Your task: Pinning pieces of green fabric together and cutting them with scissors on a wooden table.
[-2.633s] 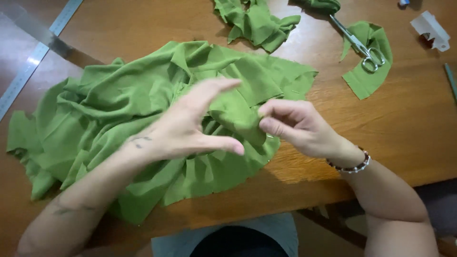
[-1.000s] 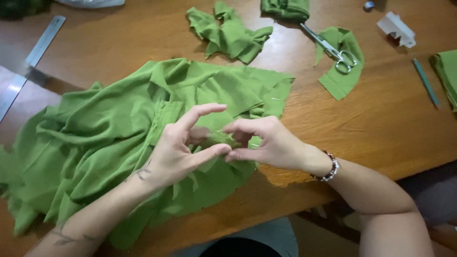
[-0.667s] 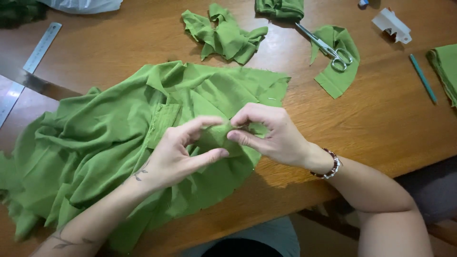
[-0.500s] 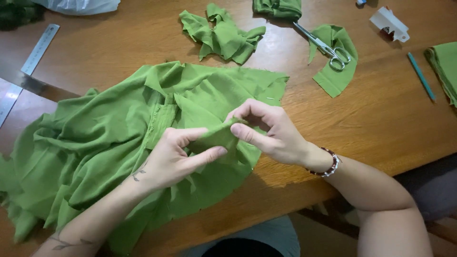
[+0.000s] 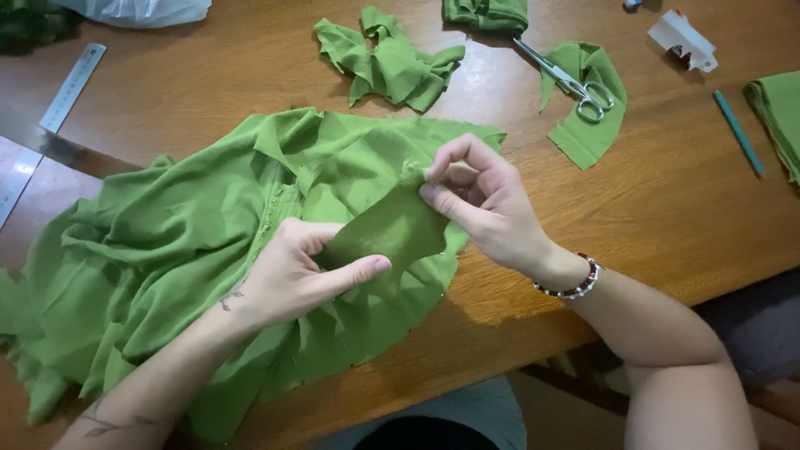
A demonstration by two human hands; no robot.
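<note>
A large crumpled green fabric [image 5: 175, 242] is spread over the wooden table [image 5: 667, 225]. A flat green flap of that cloth [image 5: 392, 229] is stretched between both hands. My left hand [image 5: 296, 279] pinches its lower left end between thumb and fingers. My right hand [image 5: 479, 204] grips its upper right corner with thumb and fingertips. A beaded bracelet [image 5: 571, 283] sits on my right wrist.
Scissors [image 5: 575, 83] lie on a green scrap [image 5: 592, 133] at the back right. Another crumpled green scrap [image 5: 392, 62] lies at the back centre. A metal ruler [image 5: 50, 125] is at left, a teal pencil [image 5: 737, 133] and folded green cloth [image 5: 779, 104] at right.
My hands have drawn apart, pulling the small flap out flat between them. The view has shifted slightly, so the table objects sit a little lower in frame.
</note>
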